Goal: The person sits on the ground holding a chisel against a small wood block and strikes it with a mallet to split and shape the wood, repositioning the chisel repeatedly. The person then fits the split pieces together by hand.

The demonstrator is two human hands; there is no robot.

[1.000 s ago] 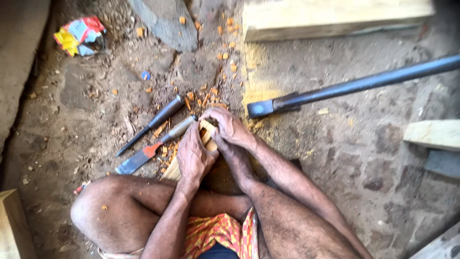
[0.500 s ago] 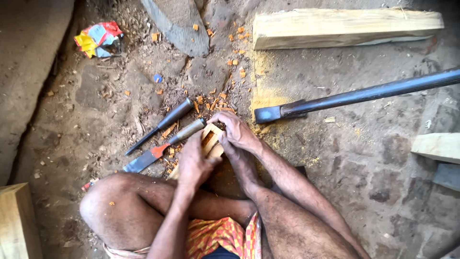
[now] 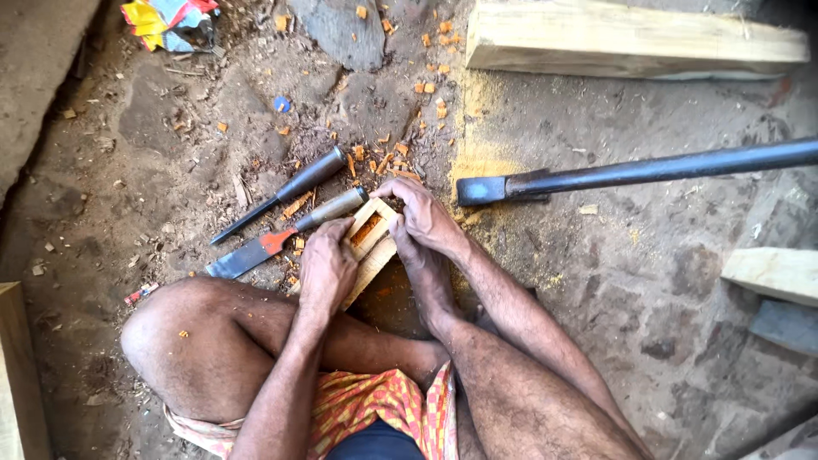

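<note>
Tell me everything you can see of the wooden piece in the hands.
The wooden block is pale, rectangular, with an orange-toned recess cut into its top face. It lies tilted on the dirt ground before the crossed legs. The left hand grips its near side and the right hand covers its far end. A wooden-handled chisel lies beside it.

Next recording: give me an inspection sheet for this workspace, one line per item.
Surface: bare dirt ground, strewn with orange wood chips and sawdust.
Job's things: small pale wooden block with a cut slot, held on the ground by both hands.
Clutter: two chisels, a slim dark one and a wide flat-bladed one; long dark metal-handled tool; crumpled coloured wrapper; flat grey stone.
Hands: left hand and right hand both grip the block.
Cables: nothing seen.
Surroundings: pale timber beam; smaller timber offcut.
</note>
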